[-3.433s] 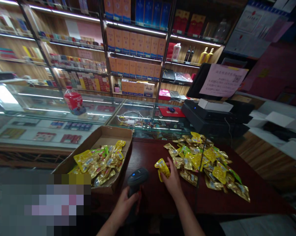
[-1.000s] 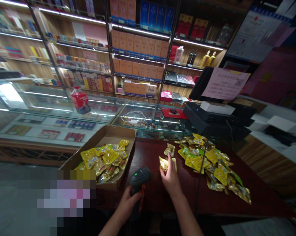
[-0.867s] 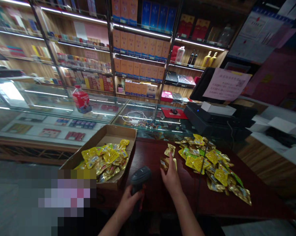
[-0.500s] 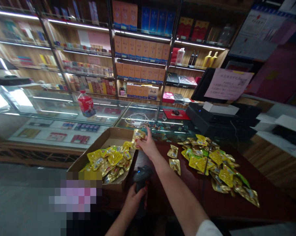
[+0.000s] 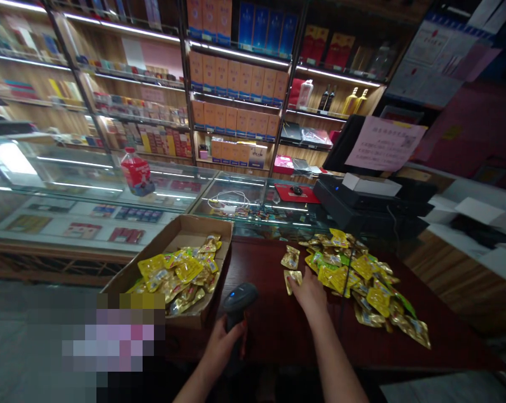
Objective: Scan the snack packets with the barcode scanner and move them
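Observation:
My left hand (image 5: 221, 341) is wrapped around the handle of a dark barcode scanner (image 5: 239, 298), its head pointing up. My right hand (image 5: 312, 294) reaches over the table, fingers apart, with a fingertip touching a small gold snack packet (image 5: 292, 278) that lies flat. Just beyond it lies another gold snack packet (image 5: 290, 257). To the right spreads a heap of yellow and gold snack packets (image 5: 341, 277). An open cardboard box (image 5: 186, 224) on the left holds more packets (image 5: 190, 268), one gold packet (image 5: 210, 243) on top near its far right side.
The dark red table (image 5: 257, 257) meets a glass display counter (image 5: 173, 184) bearing a red bottle (image 5: 136, 172) and a white cable (image 5: 229, 201). A black cash register (image 5: 345, 201) and screen with a pink notice (image 5: 385, 143) stand at the back right. Shelves of boxes line the wall.
My right hand has let go of a gold packet in the cardboard box and moved right to another packet on the table. My left hand still holds the scanner.

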Demonstrator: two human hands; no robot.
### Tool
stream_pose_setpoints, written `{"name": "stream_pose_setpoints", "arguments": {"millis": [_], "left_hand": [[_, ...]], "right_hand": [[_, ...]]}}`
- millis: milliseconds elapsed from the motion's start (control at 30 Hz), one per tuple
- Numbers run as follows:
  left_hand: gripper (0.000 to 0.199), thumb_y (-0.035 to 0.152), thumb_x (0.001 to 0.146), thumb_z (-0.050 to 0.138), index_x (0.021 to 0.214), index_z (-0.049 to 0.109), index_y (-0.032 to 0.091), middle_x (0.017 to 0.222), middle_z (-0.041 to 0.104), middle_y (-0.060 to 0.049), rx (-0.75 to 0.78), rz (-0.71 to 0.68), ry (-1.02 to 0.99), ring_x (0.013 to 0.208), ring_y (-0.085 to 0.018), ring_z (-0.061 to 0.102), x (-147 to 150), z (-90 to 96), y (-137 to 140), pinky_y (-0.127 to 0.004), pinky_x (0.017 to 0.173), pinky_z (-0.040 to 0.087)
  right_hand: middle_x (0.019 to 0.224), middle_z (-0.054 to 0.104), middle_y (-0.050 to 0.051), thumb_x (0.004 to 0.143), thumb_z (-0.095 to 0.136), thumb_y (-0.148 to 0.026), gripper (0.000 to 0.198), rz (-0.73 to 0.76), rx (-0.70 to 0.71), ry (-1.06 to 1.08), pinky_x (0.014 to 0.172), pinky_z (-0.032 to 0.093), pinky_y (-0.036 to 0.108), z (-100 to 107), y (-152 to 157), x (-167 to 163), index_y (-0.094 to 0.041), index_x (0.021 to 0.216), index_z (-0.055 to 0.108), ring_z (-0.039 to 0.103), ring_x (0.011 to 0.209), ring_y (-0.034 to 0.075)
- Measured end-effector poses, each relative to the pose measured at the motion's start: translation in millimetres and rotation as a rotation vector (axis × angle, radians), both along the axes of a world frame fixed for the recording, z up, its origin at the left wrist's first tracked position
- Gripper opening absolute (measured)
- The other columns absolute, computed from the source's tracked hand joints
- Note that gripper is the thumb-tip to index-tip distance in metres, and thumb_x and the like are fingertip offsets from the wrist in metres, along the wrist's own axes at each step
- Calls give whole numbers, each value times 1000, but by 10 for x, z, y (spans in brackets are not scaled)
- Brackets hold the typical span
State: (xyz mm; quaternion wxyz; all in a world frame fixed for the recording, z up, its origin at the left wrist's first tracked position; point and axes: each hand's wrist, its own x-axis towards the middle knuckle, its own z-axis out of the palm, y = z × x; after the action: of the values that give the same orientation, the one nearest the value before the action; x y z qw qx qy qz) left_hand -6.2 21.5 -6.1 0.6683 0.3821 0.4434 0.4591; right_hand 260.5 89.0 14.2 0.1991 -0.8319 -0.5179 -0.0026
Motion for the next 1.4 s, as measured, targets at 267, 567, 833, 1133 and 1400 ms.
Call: {"name": "stream_pose_setpoints", "arguments": {"millis": [267, 567, 833, 1133, 1400], "left_hand": [[48, 53, 62, 79, 85, 58, 18, 49, 58, 5, -39, 32, 41, 33, -11, 50, 4, -26, -40, -21, 33, 41], [42, 51, 66, 76, 82, 56, 18, 47, 57, 6, -12, 5, 71, 33, -10, 49, 9, -31, -53, -20, 33, 39], [46, 51, 67, 76, 90, 59, 16, 51, 57, 6, -6, -21, 50, 33, -10, 48, -1, -44, -44, -20, 32, 39], [37, 46, 66, 75, 81, 57, 18, 44, 56, 6, -31, -10, 71, 32, -11, 49, 18, -17, -32, -20, 32, 39], [32, 42, 68, 72, 85, 59, 18, 45, 56, 7, -40, -16, 98, 33, -11, 49, 28, 21, -16, -21, 32, 41]], "right_hand": [[127, 61, 14, 84, 56, -28, 59, 274, 397, 418, 96, 50, 43, -445, -194, -307, -18, 141, 44, 62, 114, 27], [118, 60, 13, 86, 59, -30, 43, 282, 526, 444, 96, 51, 43, -417, -250, -371, -20, 127, 53, 60, 111, 26], [109, 61, 11, 84, 60, -28, 42, 274, 610, 391, 89, 54, 44, -492, -209, -353, -21, 125, 54, 62, 100, 26], [109, 62, 12, 83, 60, -29, 42, 252, 629, 361, 86, 55, 42, -523, -197, -341, -19, 124, 54, 63, 99, 26], [110, 63, 14, 84, 60, -31, 42, 214, 646, 316, 86, 55, 44, -531, -206, -348, -19, 123, 55, 63, 100, 28]]}}
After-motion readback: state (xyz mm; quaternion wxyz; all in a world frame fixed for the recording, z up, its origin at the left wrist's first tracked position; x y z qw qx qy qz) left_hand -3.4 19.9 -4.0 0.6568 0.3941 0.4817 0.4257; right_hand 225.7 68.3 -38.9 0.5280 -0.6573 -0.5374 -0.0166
